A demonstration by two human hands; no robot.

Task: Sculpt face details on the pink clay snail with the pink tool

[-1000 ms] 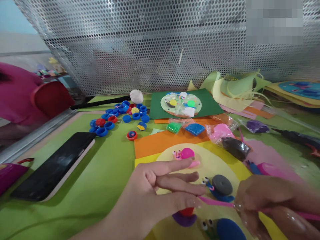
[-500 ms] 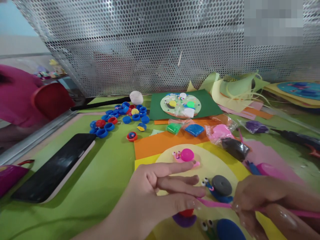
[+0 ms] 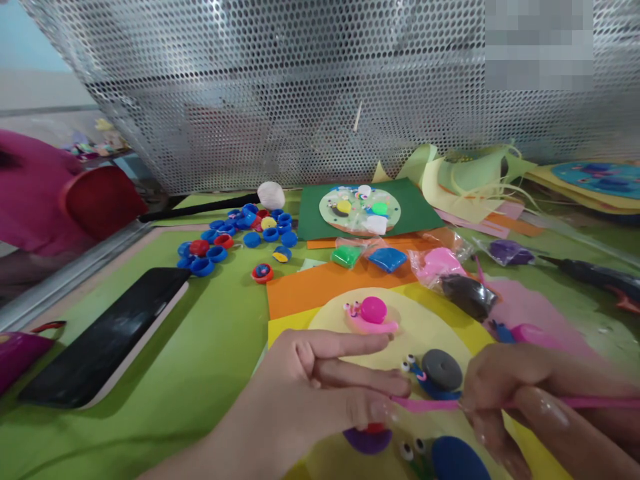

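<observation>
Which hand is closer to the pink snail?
Left. The left hand lies just below the pink snail, fingertips almost reaching it; the right hand, holding a pink stick, sits farther off.

No text, label, brand, number or sign can be read on anything in view.

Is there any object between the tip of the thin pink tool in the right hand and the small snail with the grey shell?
Nothing visible stands between them. The thin pink plastic tool, held in the right hand, lies just below the small blue clay snail with the grey round shell. The left hand rests flat beside it, its fingertips close to the snail's head.
</observation>
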